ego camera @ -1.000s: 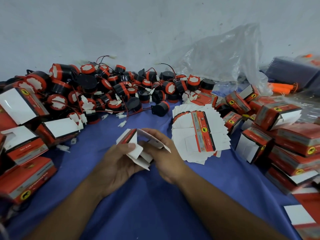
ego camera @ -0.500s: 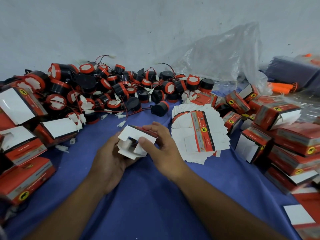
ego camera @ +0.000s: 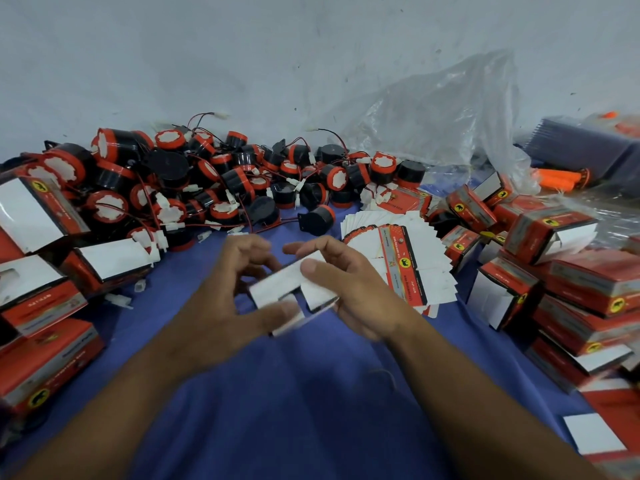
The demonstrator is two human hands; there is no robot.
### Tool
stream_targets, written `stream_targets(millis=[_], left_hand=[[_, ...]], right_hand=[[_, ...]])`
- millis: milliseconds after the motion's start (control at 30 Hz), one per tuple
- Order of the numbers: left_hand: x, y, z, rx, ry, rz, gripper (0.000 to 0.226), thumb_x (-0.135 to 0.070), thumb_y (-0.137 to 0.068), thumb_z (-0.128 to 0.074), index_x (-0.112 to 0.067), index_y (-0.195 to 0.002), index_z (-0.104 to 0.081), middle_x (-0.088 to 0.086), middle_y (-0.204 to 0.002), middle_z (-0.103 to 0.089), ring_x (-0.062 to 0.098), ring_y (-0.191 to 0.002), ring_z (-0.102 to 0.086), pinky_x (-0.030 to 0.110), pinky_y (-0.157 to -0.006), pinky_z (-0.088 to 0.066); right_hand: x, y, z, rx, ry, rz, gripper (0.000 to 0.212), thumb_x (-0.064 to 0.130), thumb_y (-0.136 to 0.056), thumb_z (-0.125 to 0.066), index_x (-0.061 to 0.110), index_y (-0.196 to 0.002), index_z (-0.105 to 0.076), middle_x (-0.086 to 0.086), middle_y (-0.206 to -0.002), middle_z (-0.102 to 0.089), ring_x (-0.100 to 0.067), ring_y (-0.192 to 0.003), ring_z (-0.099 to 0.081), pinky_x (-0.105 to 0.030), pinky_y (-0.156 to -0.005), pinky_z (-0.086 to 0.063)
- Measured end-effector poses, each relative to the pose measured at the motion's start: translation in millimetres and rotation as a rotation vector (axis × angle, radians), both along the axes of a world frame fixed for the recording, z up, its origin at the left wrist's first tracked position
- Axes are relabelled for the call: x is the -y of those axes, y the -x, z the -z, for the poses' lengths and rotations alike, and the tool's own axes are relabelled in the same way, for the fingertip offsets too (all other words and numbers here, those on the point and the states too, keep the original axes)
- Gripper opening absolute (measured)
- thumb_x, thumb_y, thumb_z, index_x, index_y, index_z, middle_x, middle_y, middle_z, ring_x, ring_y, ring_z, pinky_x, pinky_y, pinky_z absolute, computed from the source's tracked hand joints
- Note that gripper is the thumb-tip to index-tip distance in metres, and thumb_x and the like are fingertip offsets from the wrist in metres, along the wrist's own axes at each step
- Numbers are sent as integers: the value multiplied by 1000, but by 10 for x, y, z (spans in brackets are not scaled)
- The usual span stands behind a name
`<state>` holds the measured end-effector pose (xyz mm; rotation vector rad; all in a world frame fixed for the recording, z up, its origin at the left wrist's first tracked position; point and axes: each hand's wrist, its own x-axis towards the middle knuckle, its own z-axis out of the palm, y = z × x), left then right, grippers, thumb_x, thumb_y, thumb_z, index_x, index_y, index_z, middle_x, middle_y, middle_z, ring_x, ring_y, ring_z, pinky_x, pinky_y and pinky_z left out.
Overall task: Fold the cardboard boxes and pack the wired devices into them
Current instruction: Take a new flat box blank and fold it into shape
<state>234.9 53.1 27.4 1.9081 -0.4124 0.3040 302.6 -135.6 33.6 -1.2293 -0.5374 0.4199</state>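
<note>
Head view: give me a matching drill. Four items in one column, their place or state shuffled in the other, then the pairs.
Items
1. half-folded box
2. fanned flat blanks
3. wired devices pile
4. clear plastic bag

Place or state
a. heaped by the wall, back left
b. gripped by the left hand and the right hand
c. crumpled against the wall, back right
d. lying on the blue cloth, just right of the hands

Pairs: 1-b, 2-d, 3-a, 4-c

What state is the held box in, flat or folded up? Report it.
Partly folded up: the box shows raised white panels and loose flaps, gripped between left hand and right hand.
</note>
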Motion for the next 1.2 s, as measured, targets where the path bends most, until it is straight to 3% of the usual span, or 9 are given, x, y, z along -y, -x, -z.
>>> stream_targets(millis=[167,267,400,467,600,700,900,1100,1200], left_hand=[[136,89,-124,84,-414,129,95,-84,-69,-59,-54,-149,-17,-16,-153,-20,0,-139,-27,22,-102,-43],[185,139,-161,190,-521,62,108,-89,-61,-58,-49,-151,-14,-18,-161,6,7,-150,5,41,-109,-26],[309,216,-183,287,-380,82,105,-84,-65,-62,-49,-149,-10,-27,-157,-16,3,-142,-29,27,-106,-40],[310,188,-165,439,-345,30,82,-74,-76,-62,-45,-143,-24,-20,-146,-34,6,-128,-45,23,-96,-46],[214,99,-79,493,-450,-211,80,-81,-78,-48,-16,-123,-57,14,-127,-46,2,-118,-40,9,-98,-33],[155,81,6,429,-346,-382,84,-78,-82,-46,-3,-112,-67,18,-120,-51,4,-110,-41,0,-93,-29],[17,52,167,357,-312,-412,44,-35,-85,-52,-1,-110,-65,12,-124,-47,16,-112,-48,11,-95,-35],[34,112,256,355,-320,-253,58,-31,-79,-61,-3,-129,-49,8,-133,-42,26,-126,-45,39,-101,-43],[41,126,273,326,-299,-301,77,-38,-78,-64,0,-140,-40,7,-136,-41,19,-124,-46,24,-101,-41]], right_hand=[[-17,100,-76,-45,-70,-180,66,35,-73,-86,3,-120,-52,-23,-119,-57,-40,-104,-52,-54,-92,-40],[-21,124,-81,-108,-106,-225,76,49,-66,-88,6,-117,-52,-14,-114,-64,-29,-101,-63,-38,-86,-52],[-91,175,-18,-302,-125,-206,64,57,-72,-80,11,-116,-70,-24,-111,-64,-44,-111,-56,-52,-100,-40],[-161,208,-67,-377,-145,-155,49,65,-80,-65,21,-98,-77,-7,-94,-70,-27,-99,-63,-39,-95,-44],[-291,199,-111,-400,89,165,64,70,-94,-40,14,-116,-63,-8,-104,-70,-27,-98,-67,-46,-90,-54],[-341,255,-156,-342,187,86,63,68,-98,-34,18,-109,-70,-5,-98,-75,-27,-100,-69,-44,-94,-54],[-274,251,-78,-357,74,-122,35,46,-101,-51,21,-118,-68,-11,-118,-67,-33,-107,-61,-53,-105,-46],[-336,254,116,-77,139,31,38,16,-96,-68,19,-133,-59,-11,-129,-64,-29,-111,-67,-46,-88,-59],[-350,272,144,35,178,84,33,18,-96,-67,34,-124,-59,1,-125,-67,-10,-102,-69,-31,-76,-61]])
